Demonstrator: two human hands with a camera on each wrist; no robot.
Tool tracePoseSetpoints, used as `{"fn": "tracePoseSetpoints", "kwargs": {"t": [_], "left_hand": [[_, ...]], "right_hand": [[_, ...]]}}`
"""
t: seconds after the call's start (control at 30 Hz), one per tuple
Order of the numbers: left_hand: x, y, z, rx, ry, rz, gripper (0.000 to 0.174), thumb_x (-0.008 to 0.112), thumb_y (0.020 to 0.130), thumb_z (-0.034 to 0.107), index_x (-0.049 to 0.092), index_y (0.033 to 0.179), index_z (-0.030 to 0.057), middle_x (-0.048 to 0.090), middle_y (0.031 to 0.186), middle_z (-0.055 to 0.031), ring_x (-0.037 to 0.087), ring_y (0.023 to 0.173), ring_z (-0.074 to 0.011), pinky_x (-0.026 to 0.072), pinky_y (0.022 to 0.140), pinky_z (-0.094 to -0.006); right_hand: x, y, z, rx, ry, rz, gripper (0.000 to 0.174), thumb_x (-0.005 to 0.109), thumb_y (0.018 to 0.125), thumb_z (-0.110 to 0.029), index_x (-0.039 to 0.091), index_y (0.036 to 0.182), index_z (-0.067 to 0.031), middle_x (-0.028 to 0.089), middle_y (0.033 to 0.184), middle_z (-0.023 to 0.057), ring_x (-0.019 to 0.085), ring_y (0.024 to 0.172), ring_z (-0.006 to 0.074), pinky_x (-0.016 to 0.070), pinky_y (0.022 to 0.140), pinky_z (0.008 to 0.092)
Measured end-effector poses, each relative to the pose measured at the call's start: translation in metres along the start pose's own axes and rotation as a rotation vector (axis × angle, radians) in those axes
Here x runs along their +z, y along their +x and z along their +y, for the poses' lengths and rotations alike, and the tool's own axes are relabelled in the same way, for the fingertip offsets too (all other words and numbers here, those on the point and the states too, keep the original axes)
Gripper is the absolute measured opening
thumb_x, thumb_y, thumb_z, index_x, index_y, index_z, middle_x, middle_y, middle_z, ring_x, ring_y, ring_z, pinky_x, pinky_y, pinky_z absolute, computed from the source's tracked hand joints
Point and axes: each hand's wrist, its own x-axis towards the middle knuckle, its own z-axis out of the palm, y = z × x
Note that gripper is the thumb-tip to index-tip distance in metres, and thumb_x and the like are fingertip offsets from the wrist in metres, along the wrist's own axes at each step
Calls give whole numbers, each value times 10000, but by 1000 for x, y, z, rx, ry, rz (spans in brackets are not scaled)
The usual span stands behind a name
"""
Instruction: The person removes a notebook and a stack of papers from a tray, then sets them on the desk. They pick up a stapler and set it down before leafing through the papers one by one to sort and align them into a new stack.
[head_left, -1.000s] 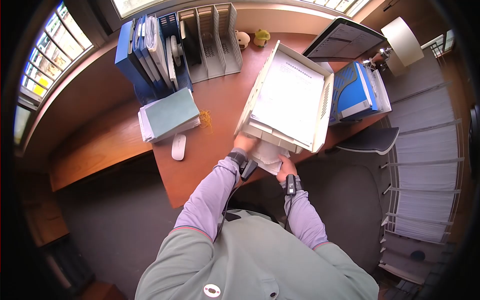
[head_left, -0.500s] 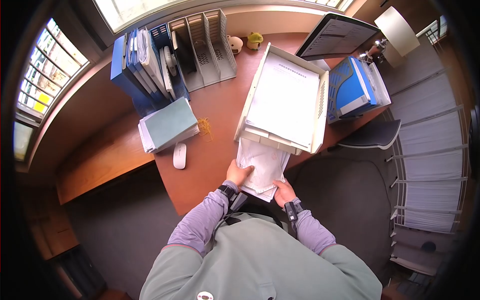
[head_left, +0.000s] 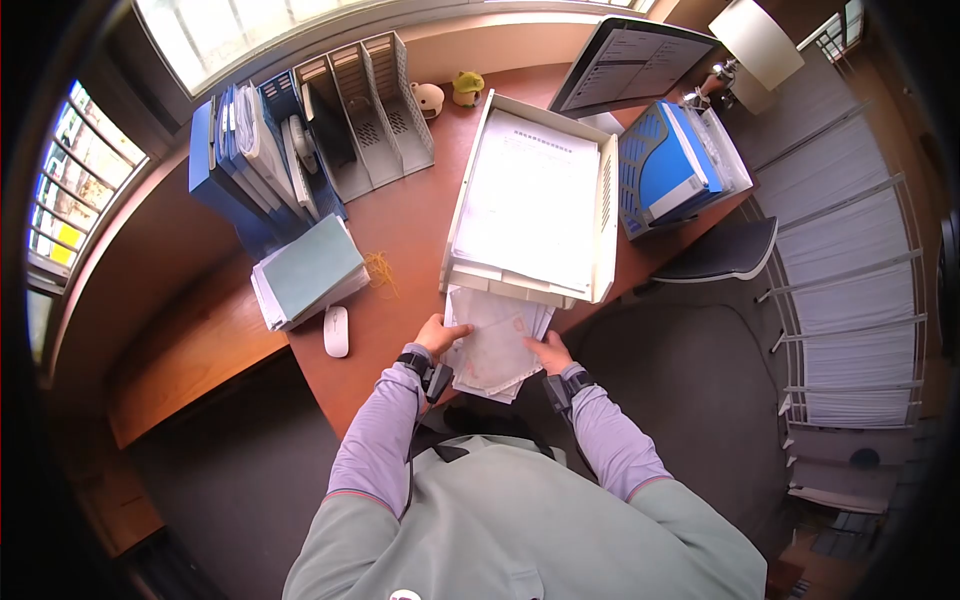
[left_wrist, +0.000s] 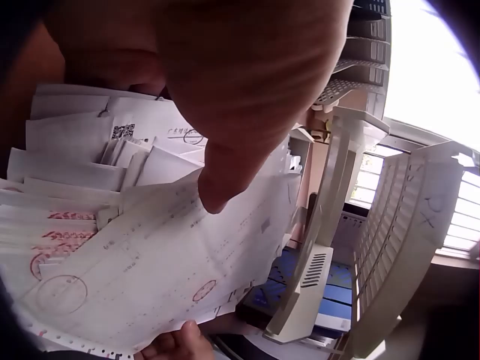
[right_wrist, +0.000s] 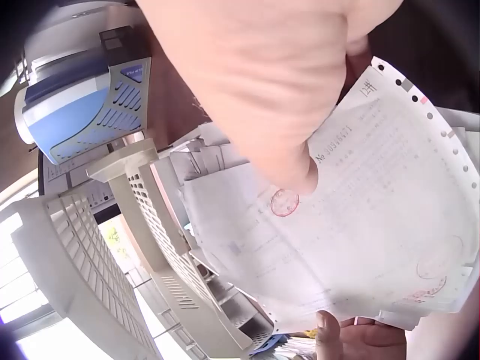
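Observation:
A stack of printed paper slips [head_left: 493, 345] with red stamps and punched edges is held at the front of the cream paper tray [head_left: 607, 225]. My left hand [head_left: 440, 336] grips the stack's left side, thumb on the top sheet. On the opposite side my right hand [head_left: 549, 353] holds it, thumb also on top. In the left wrist view, folded sheets [left_wrist: 71, 176] fan out under the top slip, whose oval stamp [left_wrist: 204, 291] shows. A round red stamp [right_wrist: 284, 202] lies near the right thumb in the right wrist view. The fingers beneath the stack are hidden.
White printed sheets [head_left: 525, 200] fill the tray. Left on the desk are a mouse [head_left: 337, 332], a green-covered paper pile [head_left: 310, 265] and a file rack [head_left: 375, 150]. Behind the tray stands a monitor [head_left: 635, 65]; a blue folder [head_left: 675, 165] stands to its right.
The hands have drawn the paper stack out from the tray's front toward the body. The right hand has since moved up along the stack's side. The head view has shifted, so the desk appears farther left.

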Motion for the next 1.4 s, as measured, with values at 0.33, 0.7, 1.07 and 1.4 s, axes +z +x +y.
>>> {"fn": "tracePoseSetpoints", "kwargs": {"t": [0.33,0.7,1.07,1.4], "left_hand": [[20,-6,11,96,-214,-231,481,717,845,277,594,1214,-6,691,1037,-112,669,864,-209,539,773,-363],[35,-17,-16,153,-23,-133,463,720,808,165,584,1203,-36,687,1061,-155,667,943,-250,524,856,-365],[29,-53,-31,303,236,-75,504,697,785,195,589,1231,-14,676,1077,-206,656,994,-300,509,887,-383],[-126,-56,-11,-46,515,-440,538,752,761,301,643,1223,47,701,1083,-119,659,940,-224,513,814,-353]], "right_hand": [[4,-3,-21,44,48,-75,511,707,844,-125,505,1290,22,644,1184,140,653,1019,240,532,869,371],[20,-46,-3,61,177,-201,570,618,868,-36,432,1406,1,558,1345,128,526,1247,280,385,1087,393],[37,-82,3,224,321,-293,545,594,890,-30,421,1407,-10,542,1373,140,528,1263,288,384,1113,437],[168,-114,27,367,365,-351,542,623,932,-109,415,1428,-49,532,1394,99,518,1266,246,402,1087,430]]}}
